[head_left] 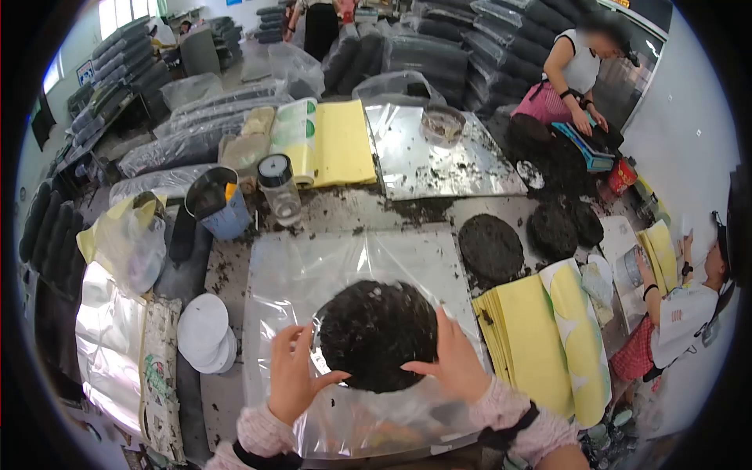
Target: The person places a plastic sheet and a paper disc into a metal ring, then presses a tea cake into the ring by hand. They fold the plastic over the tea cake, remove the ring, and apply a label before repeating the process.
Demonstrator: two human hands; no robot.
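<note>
A round, dark cake (377, 335) of pressed, flaky-looking material is held level between my two hands, over a sheet of clear plastic (290, 274). My left hand (296, 374) grips its left edge, fingers along the side and thumb at the near rim. On the opposite edge my right hand (454, 356) grips it the same way, its thumb tip on the near right rim. A paler strip shows along the cake's left edge by my left fingers. Yellow paper sheets (525, 337) lie just right of my right hand.
White round discs (204, 329) are stacked at left. A blue bucket (223, 215) and a clear jar (278, 192) stand behind the plastic. More dark cakes (491, 249) lie at right. A metal sheet (439, 168) holds a round container. Two people work at right, amid bagged dark stacks (423, 66).
</note>
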